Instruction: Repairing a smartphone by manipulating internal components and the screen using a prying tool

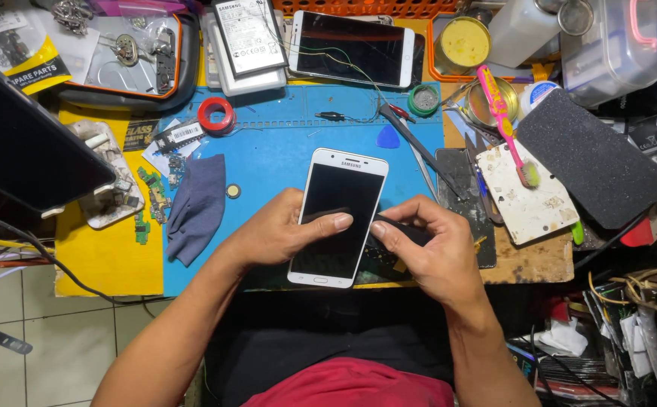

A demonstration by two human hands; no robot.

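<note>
Your left hand [279, 230] cups the left edge of a white-framed smartphone [337, 217], its thumb laid across the dark screen about halfway down, and your right hand [426, 249] comes in from the other side with the thumb tip just short of the phone's right edge and the fingers curled around something dark that you cannot make out. The phone lies face up and upright in front of you, on the near part of the blue work mat [276, 162], its lower end reaching the mat's front edge. Its glass is black and unlit, with a white bezel, a slim earpiece slot at the top and an oval home button at the bottom. A thin dark strip crosses the screen under your left thumb; whether it is a tool or a reflection is not clear. Just left of your left hand a folded grey-blue cloth [197, 207] rests on the mat, and a small blue pick [387, 137] lies above the phone. Further back a second white phone [352, 47] lies sideways with thin wires trailing from it. To the right a pink toothbrush [505, 120] rests across a stained white tile [528, 192], and a red tape roll [216, 115] sits at the mat's upper left
</note>
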